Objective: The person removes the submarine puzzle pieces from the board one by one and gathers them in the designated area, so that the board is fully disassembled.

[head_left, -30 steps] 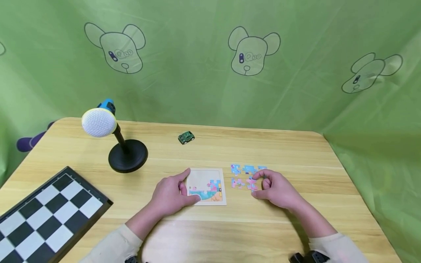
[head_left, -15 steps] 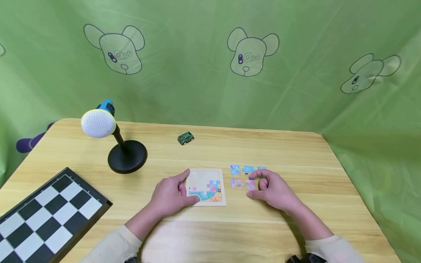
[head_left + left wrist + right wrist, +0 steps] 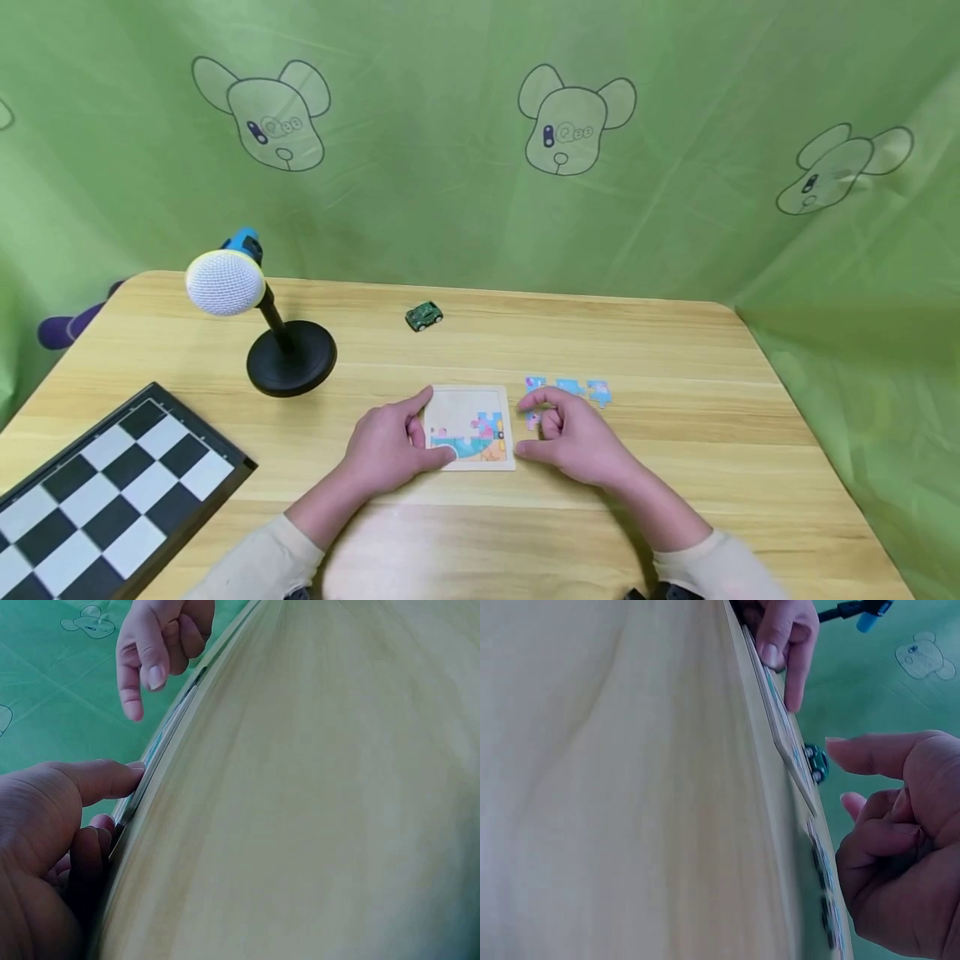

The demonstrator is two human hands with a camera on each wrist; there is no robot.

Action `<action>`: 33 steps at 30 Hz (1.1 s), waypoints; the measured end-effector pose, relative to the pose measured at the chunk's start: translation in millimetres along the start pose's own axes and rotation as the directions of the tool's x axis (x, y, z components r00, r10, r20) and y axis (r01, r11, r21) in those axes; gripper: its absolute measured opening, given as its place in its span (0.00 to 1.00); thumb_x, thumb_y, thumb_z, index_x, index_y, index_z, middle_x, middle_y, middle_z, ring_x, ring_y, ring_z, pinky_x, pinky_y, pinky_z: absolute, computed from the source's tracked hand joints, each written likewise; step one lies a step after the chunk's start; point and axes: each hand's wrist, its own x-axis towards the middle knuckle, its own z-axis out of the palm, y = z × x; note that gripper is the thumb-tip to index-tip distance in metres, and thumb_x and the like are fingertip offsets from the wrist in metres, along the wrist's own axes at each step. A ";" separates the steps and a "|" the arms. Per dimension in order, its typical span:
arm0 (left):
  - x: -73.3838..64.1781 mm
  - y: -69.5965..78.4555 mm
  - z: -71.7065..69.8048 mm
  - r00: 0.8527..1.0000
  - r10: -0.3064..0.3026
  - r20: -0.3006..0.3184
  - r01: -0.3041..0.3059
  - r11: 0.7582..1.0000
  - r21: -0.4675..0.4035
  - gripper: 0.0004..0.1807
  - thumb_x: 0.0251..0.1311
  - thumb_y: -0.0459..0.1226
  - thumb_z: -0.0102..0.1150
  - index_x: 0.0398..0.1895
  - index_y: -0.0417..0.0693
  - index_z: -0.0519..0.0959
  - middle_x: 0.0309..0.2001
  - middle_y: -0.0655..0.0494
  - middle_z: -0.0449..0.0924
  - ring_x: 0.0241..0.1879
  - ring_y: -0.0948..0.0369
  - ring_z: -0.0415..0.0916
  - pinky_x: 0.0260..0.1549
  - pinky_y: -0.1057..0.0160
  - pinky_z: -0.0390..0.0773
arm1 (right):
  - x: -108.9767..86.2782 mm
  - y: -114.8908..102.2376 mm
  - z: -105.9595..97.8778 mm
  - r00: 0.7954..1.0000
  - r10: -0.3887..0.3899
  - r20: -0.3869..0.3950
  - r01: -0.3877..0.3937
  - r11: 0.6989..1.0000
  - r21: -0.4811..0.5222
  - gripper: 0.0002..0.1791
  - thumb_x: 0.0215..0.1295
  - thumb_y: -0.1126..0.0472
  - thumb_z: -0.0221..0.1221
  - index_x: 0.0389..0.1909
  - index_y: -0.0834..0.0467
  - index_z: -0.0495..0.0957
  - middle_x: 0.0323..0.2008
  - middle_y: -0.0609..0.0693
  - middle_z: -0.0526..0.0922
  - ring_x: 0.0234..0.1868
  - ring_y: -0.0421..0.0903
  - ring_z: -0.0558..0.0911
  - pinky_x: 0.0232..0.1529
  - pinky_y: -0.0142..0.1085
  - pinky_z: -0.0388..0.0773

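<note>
A square puzzle tray (image 3: 468, 396) with a pale border lies on the table, its lower part and right side filled with coloured pieces. My left hand (image 3: 390, 446) grips the tray's left edge, thumb over the lower left corner. Just right of the tray, my right hand (image 3: 577, 437) hovers, thumb and index finger apart, with nothing visible between them. Its other fingers are curled in, as the right wrist view shows. Under and beyond it lie loose jigsaw pieces, among them a pink one (image 3: 532, 420) and a blue one (image 3: 600, 392); the hand hides part of this group.
A toy microphone (image 3: 227, 283) on a black round stand (image 3: 292, 358) is at the back left. A black-and-white checkered board (image 3: 123, 492) lies front left. Near the table's far edge sits a small green toy car (image 3: 424, 316). Green cloth (image 3: 450, 208) hangs behind.
My right hand has moved left, from above the loose pieces to beside the tray, uncovering the far right blue piece. The left hand and tray have stayed in place.
</note>
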 end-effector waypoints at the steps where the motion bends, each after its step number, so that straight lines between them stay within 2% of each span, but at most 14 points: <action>1: -0.1 0.1 0.1 1.000 0.000 0.001 0.000 1.000 0.000 0.50 0.46 0.49 0.79 0.72 0.41 0.69 0.19 0.65 0.72 0.18 0.63 0.68 0.24 0.61 0.68 | 0.9 -2.2 2.5 1.000 0.006 0.000 -0.006 1.000 0.007 0.28 0.51 0.65 0.75 0.53 0.63 0.75 0.16 0.44 0.60 0.18 0.39 0.59 0.41 0.37 0.71; 3: -0.3 0.4 0.1 1.000 -0.003 0.003 0.003 1.000 0.000 0.49 0.46 0.49 0.79 0.72 0.41 0.69 0.19 0.65 0.72 0.18 0.63 0.68 0.24 0.61 0.68 | 3.1 -5.3 7.6 1.000 0.011 0.001 -0.011 1.000 0.017 0.28 0.52 0.66 0.74 0.53 0.63 0.75 0.16 0.44 0.60 0.18 0.39 0.59 0.39 0.37 0.71; 4: -0.4 0.5 0.1 1.000 -0.005 0.004 0.005 1.000 0.000 0.49 0.46 0.49 0.79 0.72 0.41 0.69 0.19 0.65 0.72 0.18 0.63 0.68 0.24 0.61 0.68 | 4.2 -6.4 10.1 1.000 0.015 0.002 -0.015 1.000 0.023 0.28 0.52 0.66 0.74 0.54 0.63 0.75 0.15 0.44 0.60 0.18 0.40 0.59 0.42 0.36 0.70; 5: -0.4 0.5 0.0 1.000 -0.006 0.004 0.006 1.000 0.002 0.49 0.46 0.49 0.79 0.72 0.42 0.69 0.19 0.65 0.72 0.18 0.63 0.67 0.24 0.61 0.68 | 5.5 -7.0 12.7 1.000 0.018 0.000 -0.018 1.000 0.021 0.28 0.52 0.67 0.74 0.54 0.63 0.75 0.15 0.44 0.61 0.17 0.40 0.60 0.39 0.36 0.70; 6: -0.5 0.6 -0.1 1.000 -0.008 0.005 0.008 1.000 0.003 0.49 0.46 0.49 0.79 0.72 0.42 0.69 0.19 0.65 0.72 0.18 0.63 0.67 0.23 0.61 0.67 | 6.7 -7.0 15.2 1.000 0.019 -0.003 -0.019 1.000 0.021 0.27 0.52 0.66 0.74 0.54 0.62 0.75 0.15 0.44 0.61 0.17 0.40 0.60 0.40 0.36 0.70; 10: -0.4 0.7 -0.1 1.000 -0.009 0.008 0.009 1.000 0.003 0.49 0.46 0.49 0.79 0.72 0.42 0.69 0.19 0.64 0.72 0.18 0.62 0.67 0.23 0.61 0.67 | 9.7 -8.8 24.0 1.000 0.029 -0.008 -0.028 0.999 0.024 0.27 0.52 0.67 0.74 0.54 0.61 0.75 0.15 0.45 0.63 0.17 0.40 0.62 0.34 0.34 0.70; 11: -0.4 0.6 -0.1 1.000 -0.010 0.009 0.010 1.000 0.002 0.49 0.46 0.49 0.79 0.72 0.42 0.69 0.19 0.64 0.72 0.18 0.62 0.67 0.23 0.61 0.67 | 10.1 -9.4 25.9 0.999 0.033 -0.008 -0.032 0.999 0.028 0.27 0.52 0.67 0.73 0.54 0.60 0.75 0.15 0.45 0.64 0.17 0.41 0.63 0.29 0.34 0.68; 13: -0.3 0.5 0.0 1.000 -0.010 0.013 0.010 1.000 -0.001 0.49 0.46 0.49 0.79 0.72 0.42 0.69 0.19 0.64 0.72 0.18 0.62 0.67 0.23 0.61 0.67 | 10.7 -11.6 29.3 0.999 0.044 -0.004 -0.044 0.998 0.043 0.27 0.53 0.68 0.72 0.54 0.61 0.74 0.15 0.46 0.64 0.17 0.41 0.63 0.24 0.34 0.65; 15: -0.3 0.3 0.0 1.000 -0.011 0.014 0.011 1.000 -0.003 0.49 0.46 0.49 0.79 0.72 0.42 0.69 0.19 0.64 0.72 0.18 0.62 0.68 0.23 0.61 0.67 | 11.0 -14.0 32.2 0.998 0.059 -0.001 -0.059 0.997 0.051 0.28 0.53 0.69 0.72 0.55 0.61 0.74 0.16 0.46 0.65 0.17 0.42 0.64 0.22 0.33 0.64; 23: 0.1 -0.6 0.3 1.000 -0.007 0.011 0.007 1.000 -0.002 0.49 0.46 0.49 0.79 0.72 0.42 0.69 0.19 0.64 0.72 0.18 0.63 0.67 0.22 0.61 0.67 | 12.4 -16.9 37.4 0.995 0.093 0.022 -0.094 0.996 0.009 0.25 0.55 0.68 0.70 0.54 0.60 0.74 0.16 0.47 0.68 0.16 0.42 0.65 0.19 0.33 0.63; 33: 0.6 -0.1 -0.5 1.000 -0.005 0.003 0.005 1.000 0.000 0.49 0.46 0.49 0.80 0.72 0.42 0.69 0.19 0.65 0.72 0.18 0.63 0.67 0.22 0.61 0.66 | 13.8 -16.0 38.6 0.997 0.067 0.043 -0.066 0.998 -0.022 0.24 0.55 0.69 0.69 0.53 0.60 0.75 0.16 0.46 0.67 0.17 0.42 0.65 0.22 0.34 0.66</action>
